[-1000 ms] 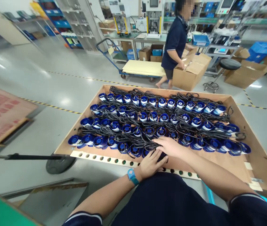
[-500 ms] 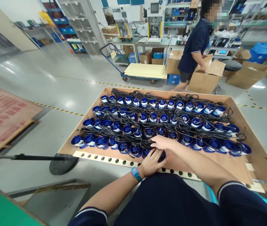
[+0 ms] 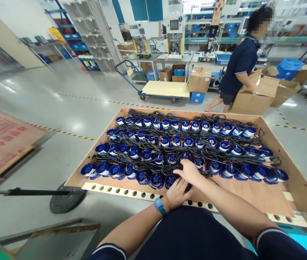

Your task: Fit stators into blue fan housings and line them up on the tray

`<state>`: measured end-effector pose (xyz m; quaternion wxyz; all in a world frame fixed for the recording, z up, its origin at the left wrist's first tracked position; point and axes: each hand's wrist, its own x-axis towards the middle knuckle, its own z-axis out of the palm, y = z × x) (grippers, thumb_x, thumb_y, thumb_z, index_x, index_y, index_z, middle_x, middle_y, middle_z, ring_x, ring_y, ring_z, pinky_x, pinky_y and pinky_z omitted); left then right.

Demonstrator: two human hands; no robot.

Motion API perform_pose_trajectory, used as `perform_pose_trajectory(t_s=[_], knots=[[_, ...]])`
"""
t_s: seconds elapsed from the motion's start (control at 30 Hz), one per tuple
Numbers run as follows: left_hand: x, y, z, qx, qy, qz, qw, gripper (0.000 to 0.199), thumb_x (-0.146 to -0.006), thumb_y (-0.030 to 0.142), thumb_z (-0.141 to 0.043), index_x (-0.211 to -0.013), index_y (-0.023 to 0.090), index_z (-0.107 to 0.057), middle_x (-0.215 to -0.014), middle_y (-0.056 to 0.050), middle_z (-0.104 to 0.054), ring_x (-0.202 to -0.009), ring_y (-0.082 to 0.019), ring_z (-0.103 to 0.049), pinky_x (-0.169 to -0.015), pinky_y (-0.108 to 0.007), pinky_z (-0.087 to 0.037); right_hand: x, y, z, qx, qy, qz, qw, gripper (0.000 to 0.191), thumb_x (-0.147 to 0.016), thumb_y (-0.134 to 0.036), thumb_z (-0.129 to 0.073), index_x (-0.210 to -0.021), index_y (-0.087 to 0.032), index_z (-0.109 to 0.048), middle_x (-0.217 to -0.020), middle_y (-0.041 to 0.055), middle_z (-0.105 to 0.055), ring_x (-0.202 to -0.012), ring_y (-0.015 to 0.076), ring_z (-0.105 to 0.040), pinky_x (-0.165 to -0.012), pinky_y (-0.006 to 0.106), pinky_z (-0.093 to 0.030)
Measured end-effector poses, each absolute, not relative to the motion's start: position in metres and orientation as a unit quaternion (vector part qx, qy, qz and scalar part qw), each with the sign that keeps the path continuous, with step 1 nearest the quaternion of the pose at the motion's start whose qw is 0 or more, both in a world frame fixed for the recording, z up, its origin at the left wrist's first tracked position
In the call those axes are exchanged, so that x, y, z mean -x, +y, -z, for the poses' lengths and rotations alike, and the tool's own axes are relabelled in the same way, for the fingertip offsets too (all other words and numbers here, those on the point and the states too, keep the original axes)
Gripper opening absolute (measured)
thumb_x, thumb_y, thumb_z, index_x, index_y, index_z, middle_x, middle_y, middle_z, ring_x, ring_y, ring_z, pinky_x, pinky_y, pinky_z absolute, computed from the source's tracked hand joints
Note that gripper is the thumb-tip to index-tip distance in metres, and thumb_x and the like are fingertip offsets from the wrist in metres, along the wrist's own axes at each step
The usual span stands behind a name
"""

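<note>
Rows of blue round fan-like units (image 3: 156,178) with white labels stand in a shallow wooden crate (image 3: 295,173), with bundles of black cable (image 3: 148,166) laid between the rows. At the front row, my left hand (image 3: 177,195), wearing a blue wristband (image 3: 160,206), curls over a dark blue unit (image 3: 188,187) that it mostly covers. Just behind it, my right hand (image 3: 190,172) bends its fingers down onto a black cable bundle (image 3: 171,169); its fingertips are partly hidden among the cords.
A strip with round holes (image 3: 118,192) runs along the crate's near edge. Beyond the crate, a person (image 3: 238,66) handles a cardboard box (image 3: 253,95). A blue trolley (image 3: 167,88) carries flat yellow sheets. A black round stand base (image 3: 68,198) sits at the left.
The camera view has tilted and shifted slightly. My right hand stays at the cables with its fingers a little more bent; my left stays on the unit. The other person has moved right with the box.
</note>
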<state>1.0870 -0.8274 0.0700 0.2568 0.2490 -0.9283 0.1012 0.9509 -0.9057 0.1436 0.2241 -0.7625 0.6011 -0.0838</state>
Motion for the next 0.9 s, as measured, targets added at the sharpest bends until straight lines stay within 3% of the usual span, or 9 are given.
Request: perform_pose_trajectory(t_s=[0.17,0.37,0.53,0.63,0.77,0.9], knots=[[-1.085,-0.828,-0.071,-0.244,-0.932,-0.095,0.251,0.04,-0.091,0.014,-0.052,-0.13,0.02,-0.055,-0.119,-0.017,-0.064,-0.113,-0.026,-0.063,-0.1,-0.046,-0.05,-0.957,-0.907,-0.148,0.803,0.543,0.049,0.241,0.038,-0.094,-0.029,-0.067,-0.129,-0.014,-0.062,-0.11,0.0148,-0.071,-0.103,0.0266,-0.066,-0.093,0.038,-0.047],[-1.084,-0.829,-0.065,-0.24,-0.926,-0.11,0.268,0.041,-0.091,0.015,-0.05,-0.132,0.021,-0.054,-0.116,-0.015,-0.067,-0.11,-0.024,-0.065,-0.101,-0.045,-0.049,-0.958,-0.908,-0.158,0.865,0.45,-0.015,0.222,0.024,-0.098,-0.016,-0.055,-0.119,-0.02,-0.068,-0.114,0.0102,-0.072,-0.106,0.0243,-0.062,-0.091,0.037,-0.04],[-1.085,-0.831,-0.062,-0.238,-0.925,-0.136,0.264,0.045,-0.091,0.018,-0.052,-0.136,0.019,-0.051,-0.13,-0.021,-0.063,-0.122,-0.029,-0.061,-0.103,-0.046,-0.048,-0.967,-0.931,-0.153,0.86,0.451,-0.064,0.23,0.013,-0.095,-0.014,-0.06,-0.097,-0.018,-0.073,-0.085,0.007,-0.074,-0.086,0.0229,-0.068,-0.081,0.034,-0.043],[-1.086,-0.833,-0.062,-0.23,-0.934,-0.118,0.245,0.046,-0.092,0.017,-0.052,-0.138,0.019,-0.05,-0.127,-0.02,-0.064,-0.12,-0.028,-0.063,-0.103,-0.047,-0.048,-0.97,-0.93,-0.153,0.85,0.476,-0.041,0.222,0.013,-0.093,-0.015,-0.063,-0.101,-0.016,-0.073,-0.096,0.011,-0.074,-0.096,0.0255,-0.068,-0.086,0.036,-0.047],[-1.085,-0.838,-0.067,-0.247,-0.936,-0.081,0.24,0.041,-0.093,0.017,-0.052,-0.134,0.022,-0.055,-0.127,-0.017,-0.065,-0.122,-0.028,-0.061,-0.104,-0.047,-0.047,-0.939,-0.889,-0.155,0.816,0.532,0.135,0.182,0.023,-0.099,-0.023,-0.058,-0.118,-0.017,-0.069,-0.124,0.0132,-0.069,-0.121,0.0257,-0.06,-0.105,0.043,-0.046],[-1.083,-0.842,-0.079,-0.27,-0.93,-0.056,0.243,0.036,-0.091,0.01,-0.051,-0.125,0.018,-0.062,-0.138,-0.023,-0.058,-0.131,-0.033,-0.054,-0.097,-0.046,-0.048,-0.866,-0.807,-0.14,0.685,0.628,0.338,0.148,0.025,-0.101,-0.031,-0.052,-0.113,-0.02,-0.07,-0.112,0.0105,-0.073,-0.106,0.0236,-0.068,-0.098,0.042,-0.054]])
